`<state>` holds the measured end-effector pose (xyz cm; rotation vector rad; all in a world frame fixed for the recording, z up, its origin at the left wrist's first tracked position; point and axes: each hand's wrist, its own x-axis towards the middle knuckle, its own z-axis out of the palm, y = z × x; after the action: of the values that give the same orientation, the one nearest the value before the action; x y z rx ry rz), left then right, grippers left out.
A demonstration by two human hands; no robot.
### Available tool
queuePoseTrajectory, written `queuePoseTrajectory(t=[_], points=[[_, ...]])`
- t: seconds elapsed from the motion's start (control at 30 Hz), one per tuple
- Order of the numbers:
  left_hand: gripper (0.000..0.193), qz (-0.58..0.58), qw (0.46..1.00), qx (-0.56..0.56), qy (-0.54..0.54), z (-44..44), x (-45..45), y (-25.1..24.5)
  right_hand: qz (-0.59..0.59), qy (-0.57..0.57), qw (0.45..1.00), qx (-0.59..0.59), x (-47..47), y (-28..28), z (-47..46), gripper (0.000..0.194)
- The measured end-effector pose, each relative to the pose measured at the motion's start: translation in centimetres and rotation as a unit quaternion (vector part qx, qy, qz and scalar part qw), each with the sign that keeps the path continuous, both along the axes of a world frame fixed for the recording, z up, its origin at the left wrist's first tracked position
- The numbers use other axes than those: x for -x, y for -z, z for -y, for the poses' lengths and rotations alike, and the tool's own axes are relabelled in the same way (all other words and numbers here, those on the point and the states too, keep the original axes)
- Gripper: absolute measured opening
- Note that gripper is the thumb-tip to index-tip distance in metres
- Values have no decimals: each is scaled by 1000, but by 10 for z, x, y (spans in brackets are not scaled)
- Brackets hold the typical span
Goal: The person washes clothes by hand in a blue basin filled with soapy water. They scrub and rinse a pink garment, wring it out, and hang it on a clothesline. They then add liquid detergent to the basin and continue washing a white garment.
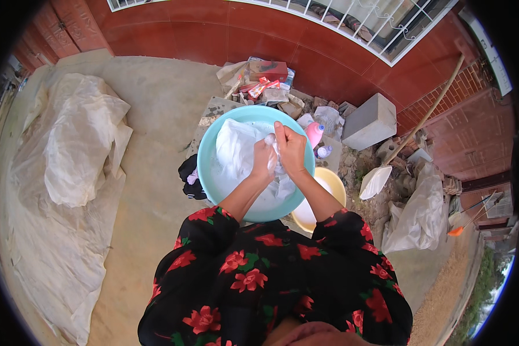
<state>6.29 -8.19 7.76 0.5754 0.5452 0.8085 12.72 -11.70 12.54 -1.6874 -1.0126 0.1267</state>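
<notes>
A round turquoise plastic basin [204, 173] stands in front of me with cloudy, sudsy water in it. White wet cloth [235, 145] lies bunched in the basin, partly above the water. My left hand [266, 158] grips a gathered part of that cloth, and suds cling to its fingers. Right beside it, my right hand [292, 147] is closed on the same cloth, thumb pointing up. The two fists almost touch over the right half of the basin. Between and below them, the cloth hangs toward the water.
A yellow basin [338, 184] with whitish contents sits at the lower right. Near it are a pink bottle [314, 133] and a small bottle with a purple label [323, 152]. Dark clothing [190, 175] lies left of the basin. A concrete block [369, 121] and a long-handled scoop [375, 181] are farther right.
</notes>
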Motion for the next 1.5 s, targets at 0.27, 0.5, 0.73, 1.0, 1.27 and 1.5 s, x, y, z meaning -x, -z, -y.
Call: queuePoseTrajectory(t=[0.27,0.5,0.73,1.0,1.27,1.5], points=[[16,-17,998,-63,-2,0,6,12,34,-95,995,-3,1,12,3,45],[15,-34,999,-23,16,2,11,3,13,-69,997,-3,7,3,2,45],[26,-94,987,-133,1,3,14,4,73,-76,994,-30,10,-1,3,47],[26,-60,992,-109,21,0,14,0,83,-73,993,-36,11,-6,4,47],[20,-53,994,-95,28,2,20,8,89,-94,991,-39,11,5,6,44],[17,-12,992,-122,25,-3,17,25,68,-58,996,8,5,18,6,39]])
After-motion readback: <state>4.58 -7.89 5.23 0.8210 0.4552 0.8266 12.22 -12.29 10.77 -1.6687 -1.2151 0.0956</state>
